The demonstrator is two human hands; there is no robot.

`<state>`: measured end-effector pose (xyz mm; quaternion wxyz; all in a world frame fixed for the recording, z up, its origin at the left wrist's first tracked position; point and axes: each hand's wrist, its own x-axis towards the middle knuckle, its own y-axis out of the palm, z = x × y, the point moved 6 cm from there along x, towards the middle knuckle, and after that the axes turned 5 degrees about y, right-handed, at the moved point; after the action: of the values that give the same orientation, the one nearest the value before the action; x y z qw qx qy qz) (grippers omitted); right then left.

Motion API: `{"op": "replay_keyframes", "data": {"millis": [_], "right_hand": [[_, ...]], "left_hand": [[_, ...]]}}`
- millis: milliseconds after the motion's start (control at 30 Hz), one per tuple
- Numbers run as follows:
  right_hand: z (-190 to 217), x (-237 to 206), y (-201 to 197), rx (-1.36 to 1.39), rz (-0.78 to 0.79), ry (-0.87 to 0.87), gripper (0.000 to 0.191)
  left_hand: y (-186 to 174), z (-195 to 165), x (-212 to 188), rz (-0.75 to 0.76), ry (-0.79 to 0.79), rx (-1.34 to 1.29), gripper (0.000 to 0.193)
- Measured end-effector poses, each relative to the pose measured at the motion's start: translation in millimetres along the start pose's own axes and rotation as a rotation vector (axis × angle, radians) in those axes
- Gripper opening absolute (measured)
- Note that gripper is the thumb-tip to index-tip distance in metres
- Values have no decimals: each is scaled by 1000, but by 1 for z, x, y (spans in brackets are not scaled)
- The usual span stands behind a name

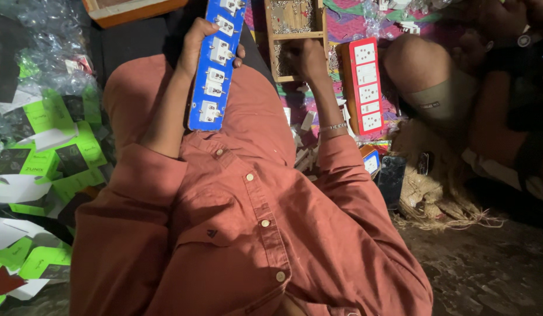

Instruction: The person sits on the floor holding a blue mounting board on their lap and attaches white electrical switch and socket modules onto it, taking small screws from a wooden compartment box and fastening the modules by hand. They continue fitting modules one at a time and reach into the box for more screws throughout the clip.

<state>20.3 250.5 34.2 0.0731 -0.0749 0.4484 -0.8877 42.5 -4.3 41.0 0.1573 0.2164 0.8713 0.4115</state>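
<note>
The left hand [196, 44] is clamped around the blue socket board [217, 61], held upright over the lap. It looks rigid, light and slick-faced; its long edges are best gripped. The right hand [303, 58], fingers curled together, reaches into a wooden tray [270, 41]; any contents are unclear.

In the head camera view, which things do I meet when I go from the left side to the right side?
Green and white paper cards → left hand holding the blue socket strip → right hand at the wooden tray → red socket strip → another person's knee.
</note>
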Motion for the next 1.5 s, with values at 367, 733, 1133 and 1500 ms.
{"op": "replay_keyframes", "data": {"millis": [367, 733, 1133, 1500], "right_hand": [[-19, -12, 9, -197, 240, 230, 21], [-6, -41, 9, -138, -160, 188, 21], [9, -69, 3, 1456, -264, 273, 35], [48, -87, 15, 2080, 24, 516, 52]], "left_hand": [[-6, 2, 1, 7, 1, 19, 58], [-11, 2, 1, 19, -32, 40, 59], [179, -44, -48, 60, 796, 1722, 86], [160, 10, -42, 307, 612, 2171, 85]]}}
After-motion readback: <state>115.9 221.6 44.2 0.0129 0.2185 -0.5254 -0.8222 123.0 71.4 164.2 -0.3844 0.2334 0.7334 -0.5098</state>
